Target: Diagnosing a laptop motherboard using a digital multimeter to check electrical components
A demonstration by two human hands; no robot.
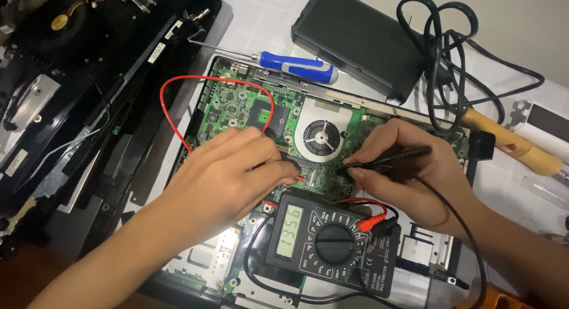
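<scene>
My left hand (228,172) pinches the red probe (297,177), its tip touching the green circuit board (237,104) of an opened laptop. A red lead (172,116) loops from it over the board. The black probe (394,158) is held in my right hand (409,172), with its tip on the board just right of the red one, below the round fan (320,137). A black multimeter (335,244) with a lit grey display lies on the laptop in front of both hands, both leads plugged into it.
A blue-handled screwdriver (293,66) lies at the board's far edge. Behind it sit a black battery pack (358,39) and a coiled black cable (450,48). A wooden-handled soldering iron (512,143) rests at the right. Black laptop casing parts (65,89) fill the left.
</scene>
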